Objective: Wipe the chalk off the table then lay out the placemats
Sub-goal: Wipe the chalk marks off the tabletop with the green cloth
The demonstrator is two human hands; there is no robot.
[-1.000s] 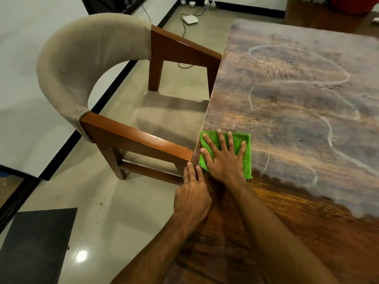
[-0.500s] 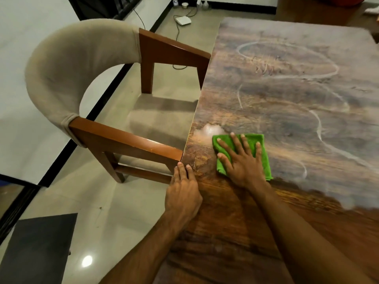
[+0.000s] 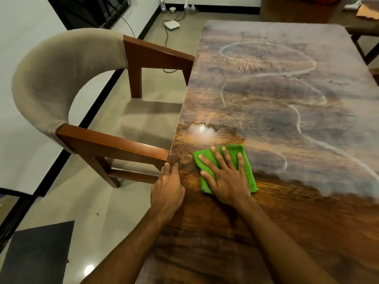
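Right hand (image 3: 227, 177) flat, fingers spread, pressing green cloth (image 3: 247, 167) onto table (image 3: 225, 242). Left hand (image 3: 167, 191) open, resting on near-left edge. Chalk haze (image 3: 287, 103) lies far and right of cloth; right hand nearer. Placemats not visible.

I'm seeing a home dining rm: big wood-grain table (image 3: 287, 232) w/ an upholstered curved-back armchair (image 3: 51, 78) against its left edge. Glossy tiled floor (image 3: 98, 201), dark mat (image 3: 37, 255) on it, a small white box (image 3: 171, 24) w/ cable near the skirting, and more wooden furniture (image 3: 297, 9) at the far end.
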